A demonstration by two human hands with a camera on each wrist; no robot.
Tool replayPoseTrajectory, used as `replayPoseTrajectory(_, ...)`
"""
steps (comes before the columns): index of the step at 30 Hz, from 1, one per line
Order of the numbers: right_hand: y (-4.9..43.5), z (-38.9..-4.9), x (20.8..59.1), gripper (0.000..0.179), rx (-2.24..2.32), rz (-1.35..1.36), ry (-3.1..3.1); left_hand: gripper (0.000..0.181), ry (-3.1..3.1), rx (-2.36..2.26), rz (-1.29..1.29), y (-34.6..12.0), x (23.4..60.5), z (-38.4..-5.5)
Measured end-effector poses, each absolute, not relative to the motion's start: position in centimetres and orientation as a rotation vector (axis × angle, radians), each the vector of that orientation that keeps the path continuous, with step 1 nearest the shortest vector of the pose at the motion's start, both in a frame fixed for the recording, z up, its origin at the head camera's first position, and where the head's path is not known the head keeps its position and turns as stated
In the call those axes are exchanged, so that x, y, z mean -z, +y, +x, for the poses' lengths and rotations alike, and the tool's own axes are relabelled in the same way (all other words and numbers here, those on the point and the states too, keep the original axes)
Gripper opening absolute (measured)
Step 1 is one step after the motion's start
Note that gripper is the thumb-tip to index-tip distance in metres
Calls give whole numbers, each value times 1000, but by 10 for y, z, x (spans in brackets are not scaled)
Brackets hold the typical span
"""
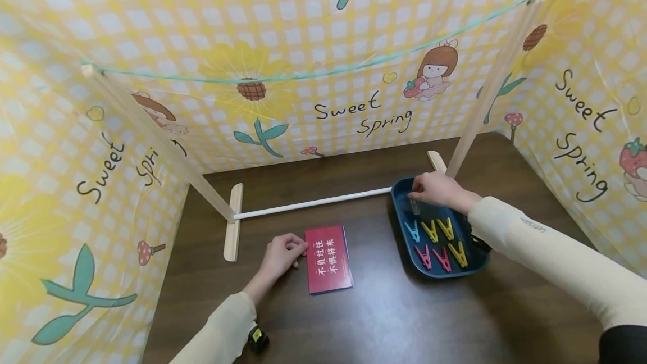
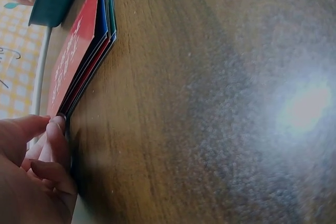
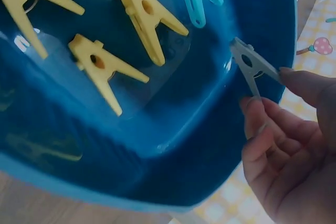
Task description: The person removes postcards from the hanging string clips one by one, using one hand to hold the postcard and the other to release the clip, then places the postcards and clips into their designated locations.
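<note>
A stack of cards with a red top card (image 1: 328,260), printed in white characters, lies on the table. My left hand (image 1: 282,254) pinches its left edge between thumb and fingers; the left wrist view shows blue, red and green cards (image 2: 107,9) fanned slightly under the top one. Over the back of a dark blue tray (image 1: 434,274), my right hand (image 1: 437,189) holds a pale grey clothespin (image 3: 252,62) by its two handle ends, thumb on one and fingers on the other. Several yellow clothespins (image 1: 429,231), a light blue clothespin (image 1: 413,232) and pink clothespins (image 1: 423,256) lie in the tray.
Behind the cards stands a wooden frame with two posts (image 1: 162,145), a white bottom rod (image 1: 313,202) and a sagging green string (image 1: 303,76) across the top. Yellow checked cloth (image 1: 313,27) surrounds the dark wooden table (image 1: 394,319).
</note>
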State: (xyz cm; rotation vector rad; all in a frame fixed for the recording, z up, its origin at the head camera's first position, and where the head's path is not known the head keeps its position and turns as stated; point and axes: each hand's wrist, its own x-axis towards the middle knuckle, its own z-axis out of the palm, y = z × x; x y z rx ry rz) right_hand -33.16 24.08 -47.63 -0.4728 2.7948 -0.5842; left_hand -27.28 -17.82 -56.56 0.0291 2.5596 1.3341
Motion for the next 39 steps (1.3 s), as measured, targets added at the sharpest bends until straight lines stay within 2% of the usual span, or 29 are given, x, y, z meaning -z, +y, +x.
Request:
replayPoseTrajectory(6, 230, -336, 482, 21, 546, -405, 2742, 12, 2546, -1356, 15, -180, 566, -269)
replayPoseTrajectory(13, 224, -341, 485, 31, 542, -315, 2706, 14, 2565, -1340, 40, -177, 567, -270)
replayPoseTrajectory(21, 215, -349, 490, 32, 473, -292, 2688, 15, 2557, -1325, 18, -180, 569, -268)
replayPoseTrajectory(39, 213, -355, 502, 25, 398, -250, 2680, 16, 2581, -1284, 24, -178, 570, -270)
